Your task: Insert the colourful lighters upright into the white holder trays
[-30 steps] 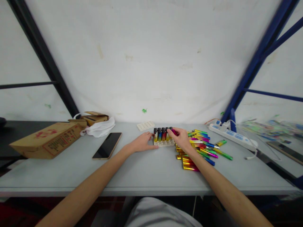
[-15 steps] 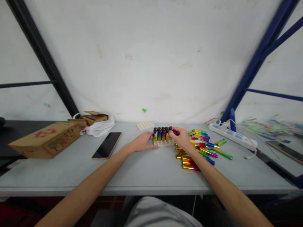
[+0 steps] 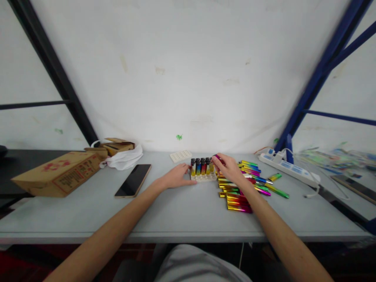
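Note:
A white tray with holes [image 3: 202, 178] stands on the grey table, holding several upright lighters [image 3: 203, 167] with black tops and shiny multicoloured bodies. My left hand [image 3: 176, 176] rests at the tray's left end, thumb and fingers apart, with nothing between them. At the tray's right end, my right hand [image 3: 228, 168] pinches a magenta lighter [image 3: 216, 156] above the row; its lower part is hidden by the fingers. A loose pile of shiny lighters [image 3: 239, 203] in gold, green, blue and magenta lies right of the tray, partly under my right forearm.
Behind the tray lies a second white holed tray [image 3: 180, 156]. On the left are a phone [image 3: 133, 181], a white bag [image 3: 126, 158] and a cardboard box [image 3: 61, 172]. A power strip [image 3: 289, 169] with cables lies at the right, beside a blue metal frame [image 3: 315, 74].
My right hand has shifted slightly up and right, and its fingers have turned around the magenta lighter. My left hand has stayed at the tray's left end.

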Demonstrator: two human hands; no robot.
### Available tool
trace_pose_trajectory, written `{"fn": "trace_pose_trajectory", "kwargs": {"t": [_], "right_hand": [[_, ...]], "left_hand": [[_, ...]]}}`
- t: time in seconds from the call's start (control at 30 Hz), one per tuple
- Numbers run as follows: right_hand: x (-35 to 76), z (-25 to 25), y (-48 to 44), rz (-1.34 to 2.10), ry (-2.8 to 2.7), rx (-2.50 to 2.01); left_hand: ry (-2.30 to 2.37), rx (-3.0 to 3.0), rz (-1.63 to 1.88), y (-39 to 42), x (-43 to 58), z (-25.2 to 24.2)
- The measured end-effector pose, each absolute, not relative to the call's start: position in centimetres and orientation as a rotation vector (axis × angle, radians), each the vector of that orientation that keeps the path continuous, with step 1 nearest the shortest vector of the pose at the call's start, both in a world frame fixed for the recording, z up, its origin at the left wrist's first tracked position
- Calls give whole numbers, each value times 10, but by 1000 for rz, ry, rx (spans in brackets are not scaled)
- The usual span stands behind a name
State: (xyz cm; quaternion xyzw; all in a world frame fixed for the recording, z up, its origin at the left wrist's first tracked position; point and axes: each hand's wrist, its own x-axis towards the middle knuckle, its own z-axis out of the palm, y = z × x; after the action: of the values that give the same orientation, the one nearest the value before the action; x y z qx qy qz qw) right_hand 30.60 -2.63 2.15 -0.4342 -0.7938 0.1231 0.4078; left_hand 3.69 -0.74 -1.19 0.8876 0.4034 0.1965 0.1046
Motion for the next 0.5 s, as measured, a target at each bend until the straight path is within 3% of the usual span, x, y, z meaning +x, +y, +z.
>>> {"fn": "trace_pose_trajectory", "kwargs": {"t": [0.17, 0.5], "right_hand": [[314, 22, -22, 120, -2173, -1075], [326, 9, -8, 126, -2309, -1253]], "left_hand": [[1187, 2624, 558, -7, 37, -12], [1206, 2608, 585, -8, 37, -11]]}}
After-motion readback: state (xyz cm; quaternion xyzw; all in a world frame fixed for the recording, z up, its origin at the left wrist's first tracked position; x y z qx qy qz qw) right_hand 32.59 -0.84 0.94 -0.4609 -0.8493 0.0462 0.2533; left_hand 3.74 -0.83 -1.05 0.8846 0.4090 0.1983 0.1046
